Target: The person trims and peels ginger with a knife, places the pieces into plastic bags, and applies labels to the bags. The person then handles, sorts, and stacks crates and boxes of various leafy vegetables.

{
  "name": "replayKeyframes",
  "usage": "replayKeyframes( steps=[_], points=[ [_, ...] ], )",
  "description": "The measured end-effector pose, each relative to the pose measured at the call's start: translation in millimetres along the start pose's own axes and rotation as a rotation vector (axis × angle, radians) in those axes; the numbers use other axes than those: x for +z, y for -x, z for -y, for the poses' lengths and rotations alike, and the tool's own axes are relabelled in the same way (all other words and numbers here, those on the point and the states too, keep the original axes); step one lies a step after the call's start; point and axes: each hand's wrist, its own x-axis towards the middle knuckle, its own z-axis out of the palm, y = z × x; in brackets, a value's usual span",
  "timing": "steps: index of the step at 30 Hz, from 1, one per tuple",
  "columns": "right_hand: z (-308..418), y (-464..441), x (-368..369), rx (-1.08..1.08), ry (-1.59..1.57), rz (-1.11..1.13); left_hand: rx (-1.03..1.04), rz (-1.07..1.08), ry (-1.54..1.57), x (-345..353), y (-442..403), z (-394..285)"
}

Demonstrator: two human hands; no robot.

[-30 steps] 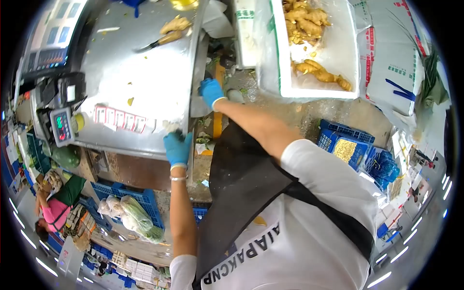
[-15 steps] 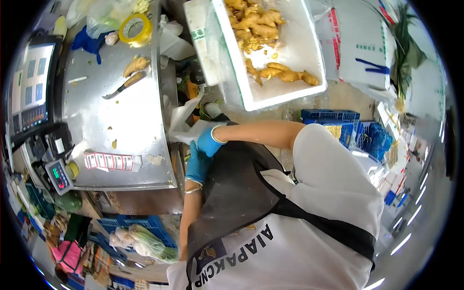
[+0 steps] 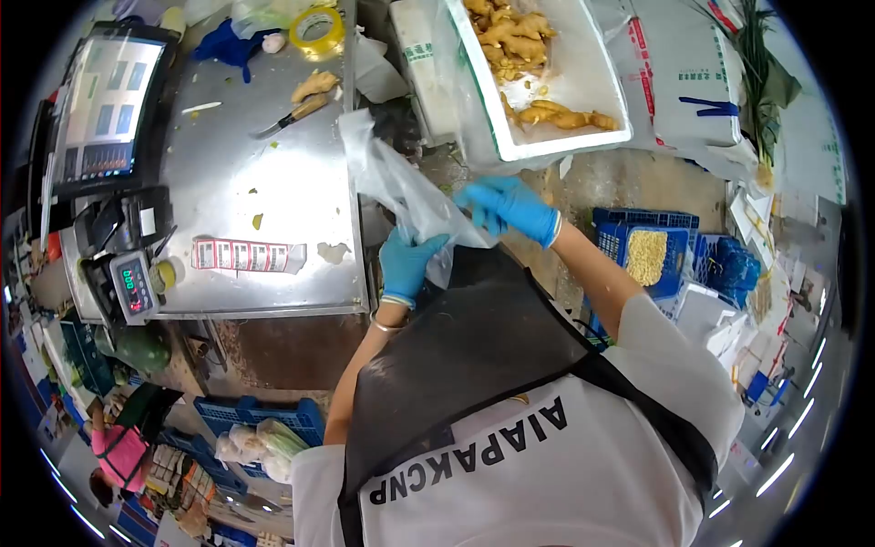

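"What is lying on the left?"

"On the desk there is a strip of labels, then a knife beside one ginger piece."

"And the plastic bag?"

"It is by the desk's right edge, before the person. The left hand grips its lower part. The right hand has bent fingers near its other side; I cannot tell if they pinch it. Beyond is a white box with ginger."
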Motion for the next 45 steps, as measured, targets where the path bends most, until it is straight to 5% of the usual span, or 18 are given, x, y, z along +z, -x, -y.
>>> replayKeyframes(
  steps=[5, 7, 9, 10, 12, 15, 17, 21, 22, 23, 26, 27, 31, 33, 36, 38, 44, 45],
  points=[
    [-32.3, -18.2, 45.9, -0.178, 0.221, -0.282, 0.329, 0.116, -0.284, 6.9, 23.2, -28.1],
    [-57.2, -36.0, 29.6, -0.263, -0.333, -0.318, 0.553, -0.105, -0.622, -16.3, 4.4, 15.9],
    [-66.3, -56.2, -18.6, -0.269, -1.080, -0.206, -0.195, -0.193, 0.547, -57.0, -8.9, 8.0],
    [-58.8, -66.2, -25.8, -0.386, -0.932, -0.277, -0.357, -0.334, 0.838, -74.9, -9.3, 6.9],
    [-41.4, -93.0, -10.4, -0.430, -0.882, -0.509, -0.021, -0.177, 0.200, -80.3, -0.5, 61.7],
    [16.4, -73.6, -9.8, -0.384, -0.405, -0.783, -0.386, -0.148, 0.285, -65.6, 30.1, -1.7],
    [24.4, -85.1, -27.9, -0.366, -0.267, -0.578, 0.103, -0.525, -0.122, -39.4, 45.4, -19.0],
    [49.1, -57.9, -11.3, -0.580, 0.107, -0.281, 0.412, -0.473, -0.438, 23.3, 18.3, -108.2],
    [50.4, -47.0, -11.0, -0.612, 0.130, -0.159, 0.336, -0.527, -0.570, 34.1, -5.3, -105.8],
    [56.6, -35.3, -17.4, -0.643, 0.153, -0.037, 0.121, -0.405, 0.094, 26.1, -29.6, -74.1],
    [60.1, -24.2, -115.8, -0.536, 0.362, 0.381, 0.216, -0.460, -0.257, 31.2, -52.6, -89.3],
    [60.0, -16.0, -153.1, -0.363, 0.207, 0.295, 0.270, -0.437, -0.298, 33.6, -52.2, -95.9],
    [-35.9, -63.6, -316.4, 0.190, 1.411, -0.305, -0.296, -0.253, 0.257, 24.8, -58.9, -105.2],
    [-55.2, -51.8, -331.4, 0.247, 1.264, -0.335, -0.228, 0.001, 0.500, 8.8, -59.8, -110.3],
    [-71.1, -66.5, -353.7, 0.119, 1.211, -0.166, -0.176, -0.280, 0.398, -4.6, -50.1, -110.6],
    [-58.1, -66.7, -388.8, 0.173, 0.867, 0.003, 0.131, -0.243, -0.329, -33.8, -39.9, -97.8],
    [20.9, -25.3, -382.0, -0.001, -0.470, 0.220, -0.080, -0.397, 0.378, -90.8, -59.4, -77.1],
    [35.9, -21.2, -364.5, -0.077, -0.568, 0.231, -0.008, -0.394, 0.052, -89.9, -65.5, -71.1]
  ],
)
